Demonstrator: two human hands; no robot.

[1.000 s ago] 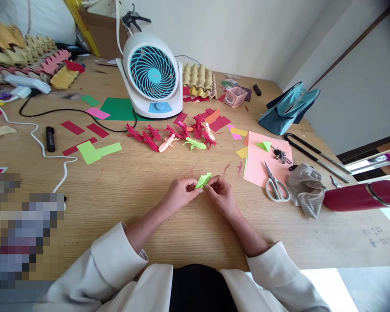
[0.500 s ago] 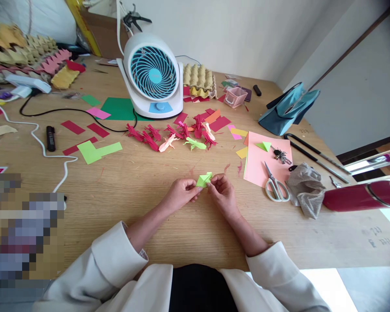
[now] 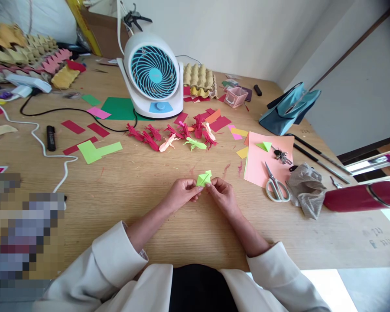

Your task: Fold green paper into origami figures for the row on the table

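A small folded piece of light green paper [image 3: 203, 178] is held up between both hands, with creases and a little flap at its upper right. My left hand [image 3: 184, 190] pinches its lower left corner between thumb and fingers. At the lower right edge, the thumb and fingertips of my right hand [image 3: 223, 194] are closed on the same paper. Beyond the hands lie several folded paper insects, among them a light green one [image 3: 195, 143], a peach one [image 3: 168, 142] and a dark red one [image 3: 150, 141].
Scissors [image 3: 276, 186] and a green folded triangle [image 3: 264, 146] lie on pink paper sheets [image 3: 255, 169] at the right, beside a grey cloth [image 3: 307, 190] and a red flask [image 3: 360, 196]. A fan [image 3: 154, 76] stands at the back. Left are a black marker [image 3: 51, 138] and green paper scraps [image 3: 90, 151].
The thumb and fingers of my right hand have slid slightly down along the paper's right edge, uncovering more of its face. My left hand keeps its pinch.
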